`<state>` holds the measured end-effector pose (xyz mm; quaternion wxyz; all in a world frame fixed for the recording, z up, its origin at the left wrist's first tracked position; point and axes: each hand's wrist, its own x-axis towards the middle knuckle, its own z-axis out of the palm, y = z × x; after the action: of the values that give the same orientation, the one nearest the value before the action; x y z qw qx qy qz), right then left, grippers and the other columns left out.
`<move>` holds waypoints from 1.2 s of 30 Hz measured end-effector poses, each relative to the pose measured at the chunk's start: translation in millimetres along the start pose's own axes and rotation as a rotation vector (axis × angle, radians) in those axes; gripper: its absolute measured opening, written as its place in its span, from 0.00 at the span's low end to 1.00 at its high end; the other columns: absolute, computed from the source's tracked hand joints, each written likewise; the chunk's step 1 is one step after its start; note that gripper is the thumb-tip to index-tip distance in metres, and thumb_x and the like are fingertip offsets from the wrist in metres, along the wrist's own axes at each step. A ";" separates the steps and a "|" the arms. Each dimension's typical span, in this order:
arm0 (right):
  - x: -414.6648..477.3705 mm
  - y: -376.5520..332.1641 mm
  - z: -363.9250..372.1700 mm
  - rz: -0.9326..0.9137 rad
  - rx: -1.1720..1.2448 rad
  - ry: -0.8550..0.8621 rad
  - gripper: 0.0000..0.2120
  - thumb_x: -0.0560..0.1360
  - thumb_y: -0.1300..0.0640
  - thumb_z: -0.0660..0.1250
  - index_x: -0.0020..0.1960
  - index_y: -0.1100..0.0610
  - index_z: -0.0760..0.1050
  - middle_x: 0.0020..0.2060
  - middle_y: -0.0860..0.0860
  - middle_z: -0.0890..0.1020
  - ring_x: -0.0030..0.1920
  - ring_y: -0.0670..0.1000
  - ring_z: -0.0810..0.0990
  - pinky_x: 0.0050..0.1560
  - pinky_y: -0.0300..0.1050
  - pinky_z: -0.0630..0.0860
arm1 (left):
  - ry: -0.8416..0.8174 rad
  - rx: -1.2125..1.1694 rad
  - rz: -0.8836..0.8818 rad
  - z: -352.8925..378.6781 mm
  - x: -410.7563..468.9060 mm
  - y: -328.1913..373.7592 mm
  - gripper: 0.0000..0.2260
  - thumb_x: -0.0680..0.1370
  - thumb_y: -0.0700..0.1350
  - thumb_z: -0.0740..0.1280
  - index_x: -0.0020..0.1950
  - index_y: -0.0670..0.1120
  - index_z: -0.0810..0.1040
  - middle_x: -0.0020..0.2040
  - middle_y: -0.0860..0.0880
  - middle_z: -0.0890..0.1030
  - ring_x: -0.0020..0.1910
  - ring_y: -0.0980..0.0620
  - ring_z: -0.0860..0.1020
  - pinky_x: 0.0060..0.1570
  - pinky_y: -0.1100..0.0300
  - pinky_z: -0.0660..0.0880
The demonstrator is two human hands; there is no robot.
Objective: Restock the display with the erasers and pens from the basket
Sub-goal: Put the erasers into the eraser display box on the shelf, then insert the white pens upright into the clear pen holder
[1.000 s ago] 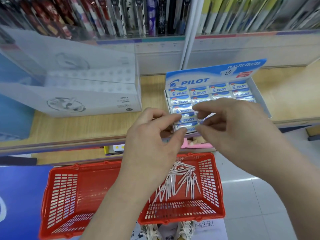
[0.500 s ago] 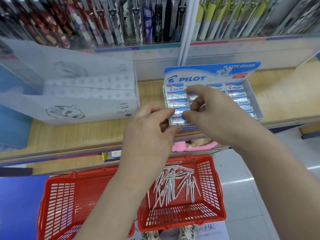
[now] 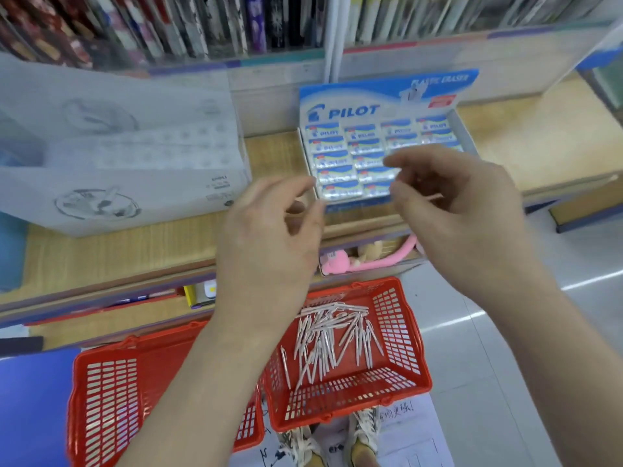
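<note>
The blue-and-white Pilot eraser display box [image 3: 387,92] stands on the wooden shelf [image 3: 141,251], its rows filled with wrapped erasers [image 3: 332,161]. My left hand [image 3: 269,237] hovers just in front of the box's left corner, fingers loosely curled, holding nothing. My right hand [image 3: 455,210] hangs over the box's front right part, thumb and forefinger apart and empty, hiding some erasers. Below, on the floor, a red basket [image 3: 401,335] holds several white pens [image 3: 330,342].
A second red basket [image 3: 111,382] sits left of the first, partly behind my left forearm. A white cardboard display box [image 3: 118,183] stands on the shelf at the left. Pink plush toys [image 3: 364,261] lie under the shelf edge. Pens fill the racks above.
Both hands have drawn back from the eraser box and moved apart. The right hand no longer pinches at the eraser rows. The view has tilted slightly downward.
</note>
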<state>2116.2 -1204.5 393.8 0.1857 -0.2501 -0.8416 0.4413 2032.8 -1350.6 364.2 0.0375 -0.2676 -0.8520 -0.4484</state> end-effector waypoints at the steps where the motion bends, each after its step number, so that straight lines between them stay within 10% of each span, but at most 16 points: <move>1: -12.8 7.2 -7.7 0.026 0.027 0.016 0.09 0.73 0.62 0.67 0.48 0.50 0.81 0.34 0.48 0.80 0.36 0.47 0.79 0.40 0.37 0.75 | 0.030 -0.021 0.020 -2.6 -7.8 -0.6 0.06 0.75 0.41 0.69 0.51 0.45 0.83 0.44 0.52 0.81 0.41 0.59 0.77 0.44 0.77 0.68; 8: -99.9 122.5 -7.5 0.432 -0.031 -0.183 0.12 0.73 0.64 0.68 0.40 0.47 0.80 0.34 0.47 0.84 0.36 0.50 0.81 0.42 0.48 0.79 | -0.211 -0.089 -0.233 32.1 -106.4 -32.5 0.07 0.73 0.45 0.67 0.46 0.56 0.82 0.38 0.65 0.79 0.37 0.69 0.76 0.41 0.75 0.69; 15: -167.7 305.5 63.0 0.690 -0.167 -0.377 0.13 0.73 0.64 0.66 0.56 0.55 0.79 0.42 0.53 0.83 0.42 0.53 0.79 0.47 0.43 0.74 | -0.627 0.093 -0.610 143.1 -222.1 -139.6 0.11 0.75 0.39 0.66 0.48 0.54 0.82 0.42 0.60 0.83 0.37 0.54 0.80 0.35 0.71 0.69; 22: -197.2 501.5 163.0 0.812 -0.247 -0.527 0.19 0.71 0.63 0.65 0.62 0.59 0.70 0.48 0.57 0.81 0.46 0.56 0.77 0.44 0.41 0.68 | -0.879 0.380 -0.704 297.8 -318.3 -304.4 0.13 0.74 0.45 0.67 0.58 0.48 0.79 0.56 0.47 0.82 0.55 0.48 0.79 0.53 0.60 0.73; 30: -201.1 630.9 262.1 0.850 -0.633 -0.624 0.37 0.76 0.54 0.65 0.76 0.61 0.48 0.71 0.63 0.63 0.71 0.63 0.64 0.69 0.55 0.64 | -0.819 0.669 -0.619 394.5 -353.9 -433.6 0.33 0.72 0.53 0.71 0.70 0.39 0.63 0.66 0.37 0.69 0.65 0.38 0.69 0.64 0.50 0.67; 36: -206.6 652.3 289.4 0.691 -0.778 -0.629 0.29 0.76 0.53 0.66 0.70 0.65 0.58 0.63 0.62 0.70 0.64 0.61 0.71 0.61 0.53 0.73 | -0.697 0.612 -0.744 415.0 -354.3 -460.4 0.21 0.75 0.51 0.67 0.61 0.40 0.67 0.59 0.36 0.76 0.59 0.36 0.74 0.53 0.50 0.72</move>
<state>2296.1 -1196.7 -327.0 -0.3309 -0.4159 -0.8258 0.1886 2183.0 -1384.2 -333.0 -0.3285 -0.0595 -0.9412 -0.0511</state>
